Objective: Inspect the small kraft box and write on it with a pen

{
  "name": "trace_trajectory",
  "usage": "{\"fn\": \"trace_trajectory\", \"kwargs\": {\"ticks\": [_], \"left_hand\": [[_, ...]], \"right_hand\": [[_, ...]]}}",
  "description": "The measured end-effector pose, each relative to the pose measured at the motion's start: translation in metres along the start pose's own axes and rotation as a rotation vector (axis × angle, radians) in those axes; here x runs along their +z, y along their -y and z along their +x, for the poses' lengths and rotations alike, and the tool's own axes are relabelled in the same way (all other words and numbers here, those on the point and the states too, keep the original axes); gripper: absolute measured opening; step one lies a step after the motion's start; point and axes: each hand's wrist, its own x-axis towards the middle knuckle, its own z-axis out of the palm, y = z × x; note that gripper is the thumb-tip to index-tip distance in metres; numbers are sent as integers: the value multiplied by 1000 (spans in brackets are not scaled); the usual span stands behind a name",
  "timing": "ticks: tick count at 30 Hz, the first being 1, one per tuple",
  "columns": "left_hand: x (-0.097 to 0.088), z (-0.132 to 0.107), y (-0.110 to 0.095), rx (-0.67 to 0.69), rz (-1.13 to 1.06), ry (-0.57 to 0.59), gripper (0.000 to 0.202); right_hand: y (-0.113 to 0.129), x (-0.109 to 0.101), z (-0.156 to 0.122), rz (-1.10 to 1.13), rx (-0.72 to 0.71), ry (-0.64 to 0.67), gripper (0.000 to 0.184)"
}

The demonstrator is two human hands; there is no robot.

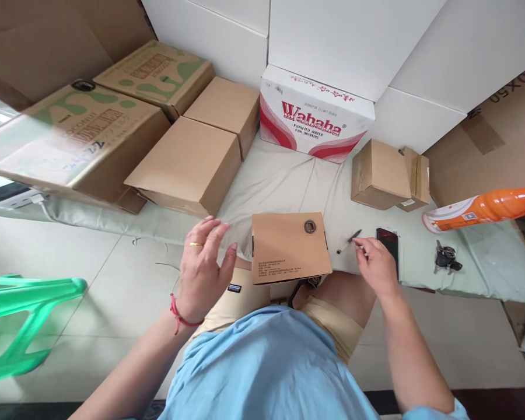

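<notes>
Tan cardboard box (291, 248), black print, round mark, left hand (201, 268) spread empty, right hand (376, 265) half-open empty

I read red "Wahaha" over "PURIFIED WATER FOR DRINKING" on the white-and-red carton (317, 116) well beyond both hands, "40X50" upside down on the cardboard sheet (507, 111) far past my right hand (376, 265), fine print on the small cardboard box (289, 248) between it and my left hand (203, 274), too small to read

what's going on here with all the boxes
A seated person has a small cardboard box resting by their knees at the edge of a cloth. Their left hand hovers open beside it. Their right hand reaches to a pen next to a phone; whether it grips is unclear. Bigger boxes sit behind.
</notes>
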Motion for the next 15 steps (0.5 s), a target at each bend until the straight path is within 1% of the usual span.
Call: {"fn": "trace_trajectory", "kwargs": {"ticks": [2,3,5,6,8,10,11,12,14,15], "left_hand": [[-2,9,-23,74,-112,16,38],[0,12,-36,125,-176,52,33],[10,18,-59,234,-254,171,27],[18,19,-67,287,-260,246,28],[35,20,-77,372,-234,415,41],[51,19,-78,439,-175,587,55],[57,17,-77,461,-137,652,60],[62,16,-76,475,-100,698,63],[66,13,-74,478,-45,732,65],[66,12,-73,470,-31,733,66]], "right_hand": [[-3,-10,15,-218,53,190,46],[-3,-13,23,-317,44,295,50],[1,-16,39,-461,-28,456,52],[4,-16,46,-501,-72,499,49],[9,-15,56,-536,-138,532,44],[12,-13,63,-541,-169,543,39],[12,-14,66,-543,-180,551,37],[12,-15,68,-546,-187,556,34],[7,-22,71,-564,-183,546,28],[4,-27,72,-553,-156,494,25]]}}
